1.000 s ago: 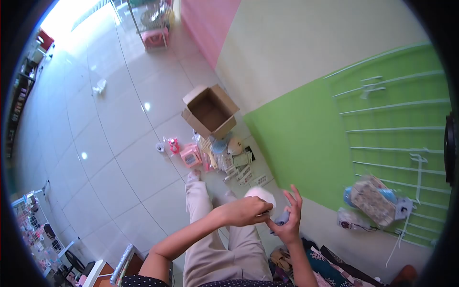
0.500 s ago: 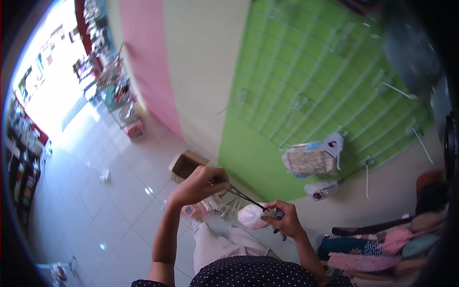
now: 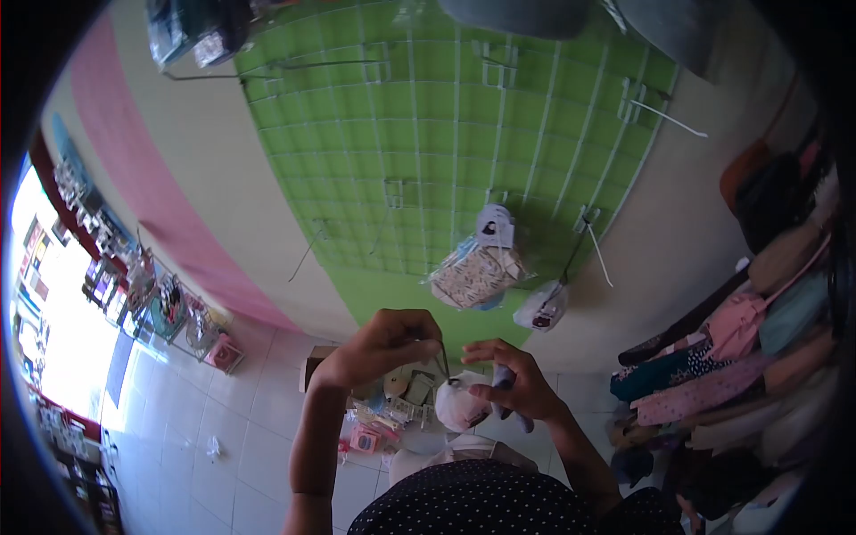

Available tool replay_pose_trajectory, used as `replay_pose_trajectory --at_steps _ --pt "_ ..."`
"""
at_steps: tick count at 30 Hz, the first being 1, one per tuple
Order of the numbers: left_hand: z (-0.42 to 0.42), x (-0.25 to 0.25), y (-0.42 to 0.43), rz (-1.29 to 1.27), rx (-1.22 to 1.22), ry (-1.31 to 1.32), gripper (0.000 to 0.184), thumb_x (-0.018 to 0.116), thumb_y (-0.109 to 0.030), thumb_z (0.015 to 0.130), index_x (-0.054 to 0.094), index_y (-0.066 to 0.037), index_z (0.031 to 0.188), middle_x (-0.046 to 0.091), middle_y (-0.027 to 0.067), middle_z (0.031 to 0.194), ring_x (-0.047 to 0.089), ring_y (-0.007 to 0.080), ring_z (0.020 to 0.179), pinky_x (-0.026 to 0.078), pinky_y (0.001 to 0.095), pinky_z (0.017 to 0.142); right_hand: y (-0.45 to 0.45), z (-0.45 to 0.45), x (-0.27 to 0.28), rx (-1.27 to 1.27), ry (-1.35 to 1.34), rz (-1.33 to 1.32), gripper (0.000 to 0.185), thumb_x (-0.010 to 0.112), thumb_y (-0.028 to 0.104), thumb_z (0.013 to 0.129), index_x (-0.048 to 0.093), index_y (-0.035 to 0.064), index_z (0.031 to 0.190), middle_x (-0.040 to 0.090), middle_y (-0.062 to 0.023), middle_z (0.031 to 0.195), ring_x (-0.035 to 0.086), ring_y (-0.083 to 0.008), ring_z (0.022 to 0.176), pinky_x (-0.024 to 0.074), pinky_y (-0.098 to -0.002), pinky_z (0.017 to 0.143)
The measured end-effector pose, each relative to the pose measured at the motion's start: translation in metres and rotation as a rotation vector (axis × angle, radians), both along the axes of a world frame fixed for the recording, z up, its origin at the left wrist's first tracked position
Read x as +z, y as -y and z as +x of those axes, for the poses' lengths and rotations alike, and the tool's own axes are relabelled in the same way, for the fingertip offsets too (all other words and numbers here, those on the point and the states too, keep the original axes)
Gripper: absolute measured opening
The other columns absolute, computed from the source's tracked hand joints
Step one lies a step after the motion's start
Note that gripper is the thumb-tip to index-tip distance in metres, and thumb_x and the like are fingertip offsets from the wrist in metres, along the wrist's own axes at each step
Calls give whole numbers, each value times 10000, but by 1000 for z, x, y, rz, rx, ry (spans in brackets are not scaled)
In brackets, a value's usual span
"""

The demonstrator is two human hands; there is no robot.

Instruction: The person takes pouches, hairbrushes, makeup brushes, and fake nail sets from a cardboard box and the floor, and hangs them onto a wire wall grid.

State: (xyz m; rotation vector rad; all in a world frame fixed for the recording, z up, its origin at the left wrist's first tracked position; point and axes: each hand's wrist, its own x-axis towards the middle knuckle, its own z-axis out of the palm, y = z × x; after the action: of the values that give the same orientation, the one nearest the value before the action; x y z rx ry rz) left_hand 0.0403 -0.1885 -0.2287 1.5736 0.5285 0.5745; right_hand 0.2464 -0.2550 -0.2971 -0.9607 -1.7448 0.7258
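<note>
My left hand (image 3: 388, 348) is closed, pinching a thin dark cord (image 3: 443, 361) between thumb and fingertips. From there the cord runs down to the top of a rounded white plastic-wrapped bundle (image 3: 462, 406), which hangs in front of my body. Curled around a grey, soft-looking item (image 3: 505, 388), my right hand (image 3: 526, 385) is beside the bundle, its thumb at the bundle's edge and its index finger stretched toward the cord. What the bundle contains cannot be made out.
Ahead, a white wire grid (image 3: 455, 134) with hooks covers a green wall. A patterned pack (image 3: 477, 272) and a clear bag (image 3: 542, 306) hang low on it. Below are a cardboard box (image 3: 315, 366) and small packaged goods (image 3: 379, 428). Clothes (image 3: 695, 383) hang at right.
My view has swung right, facing the grid more squarely. My hands have come closer together, and the cord between them now slopes down more steeply to the bundle.
</note>
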Motion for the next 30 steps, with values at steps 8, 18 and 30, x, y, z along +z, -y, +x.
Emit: replay_pose_trajectory --at_steps 8,18,30 --pt "74 5 -22 229 -208 -208 137 530 -129 782 526 7 788 557 43 740 508 93 709 412 246 646 10 24 24 -207 -381 -292 110 611 91 729 598 4 794 528 30 603 402 4 486 302 -155 440" --pt "117 -1 -42 145 -284 -177 136 543 -129 782 537 7 788 534 22 676 483 76 634 407 226 601 22 59 16 -533 -441 -223 89 627 77 716 606 1 757 512 35 563 385 2 474 296 -161 437" --pt "248 -24 -93 403 14 -71 187 606 -161 722 579 24 723 575 73 596 537 95 551 421 238 530 -38 166 2 -735 -493 -125 118 619 110 717 601 -6 731 500 27 558 392 -21 484 301 -173 440"
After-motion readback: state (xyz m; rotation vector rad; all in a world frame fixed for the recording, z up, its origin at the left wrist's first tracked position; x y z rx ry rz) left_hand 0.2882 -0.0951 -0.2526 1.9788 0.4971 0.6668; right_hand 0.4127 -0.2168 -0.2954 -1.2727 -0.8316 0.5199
